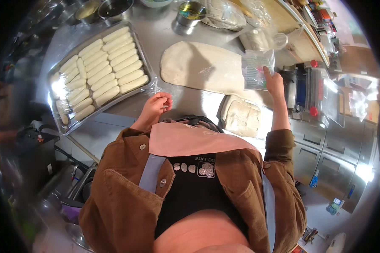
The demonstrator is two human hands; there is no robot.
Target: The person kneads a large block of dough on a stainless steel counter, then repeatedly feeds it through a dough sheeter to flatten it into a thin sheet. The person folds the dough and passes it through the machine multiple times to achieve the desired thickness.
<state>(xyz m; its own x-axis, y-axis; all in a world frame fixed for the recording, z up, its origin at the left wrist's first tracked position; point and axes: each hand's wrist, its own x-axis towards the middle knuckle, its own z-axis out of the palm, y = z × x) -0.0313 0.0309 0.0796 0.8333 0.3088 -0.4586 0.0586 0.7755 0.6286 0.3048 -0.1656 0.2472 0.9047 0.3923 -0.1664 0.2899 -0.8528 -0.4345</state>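
Note:
My right hand (275,83) grips a clear plastic packet (258,68) that bears printing. The packet lies over the right end of a long, flat sheet of dough (202,64) on the steel worktop. Close to my apron, my left hand (157,106) is held with its fingers curled in, and nothing clear shows between them. To its upper left is a metal tray (142,90) filled with rows of pale dough sticks (103,72). A thick folded slab of dough (242,115) rests in front of me, below the sheet's right part.
Steel bowls (191,14) stand at the back. Wrapped dough (224,14) and a bagged block (259,39) sit toward the back right. A dough-rolling machine with red knobs (313,111) is to the right. Crumpled film (156,84) lies by the tray's corner.

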